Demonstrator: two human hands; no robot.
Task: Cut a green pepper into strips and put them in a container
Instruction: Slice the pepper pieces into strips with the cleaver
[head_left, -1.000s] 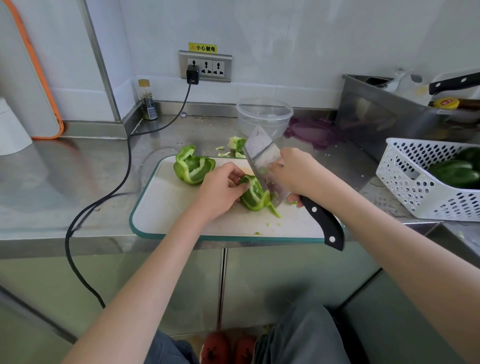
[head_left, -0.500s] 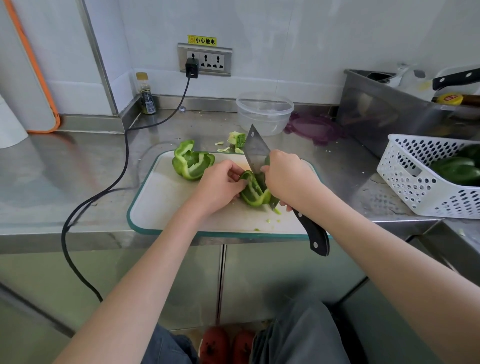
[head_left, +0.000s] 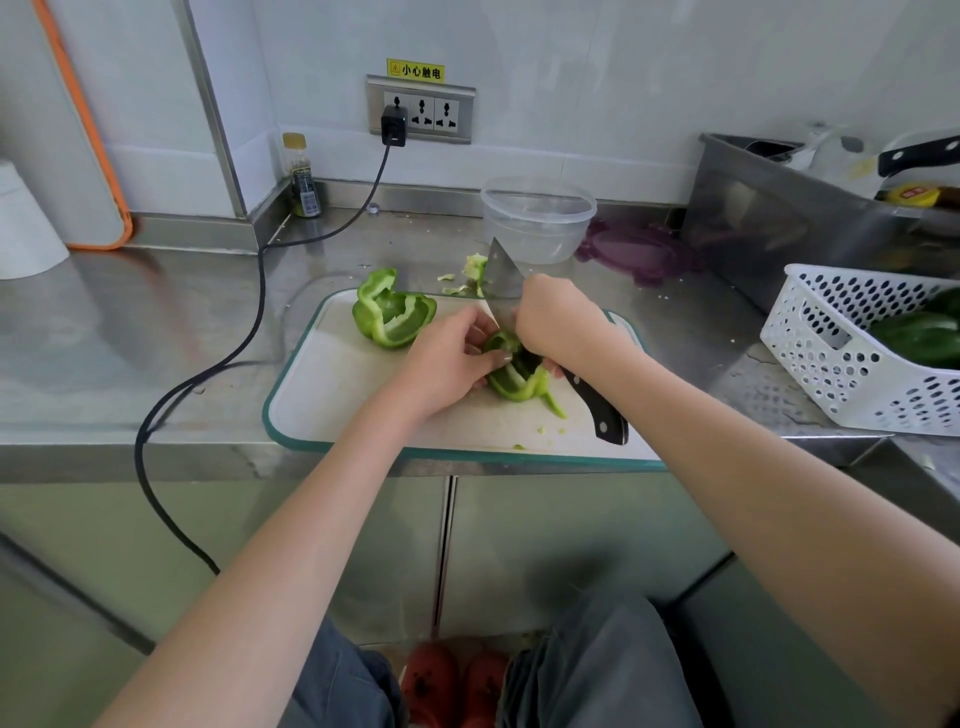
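There is one camera, on the person's head. It looks forward and down at the worktop (head_left: 156, 332). It is close above it.

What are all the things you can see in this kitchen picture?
Pepper pieces: two, green, on the board.
Cutting board: one, white, teal rim, counter edge.
Knife: one, black handle, cutting the near piece.
Container: one, clear, behind the board.
Lid: one, purple, beside the container.
Basket: one, white, right, holding green vegetables.
Bottle: one, dark, by the wall.
Cable: one, black, plugged in.
Left hand: holds the pepper.
Right hand: grips the knife.
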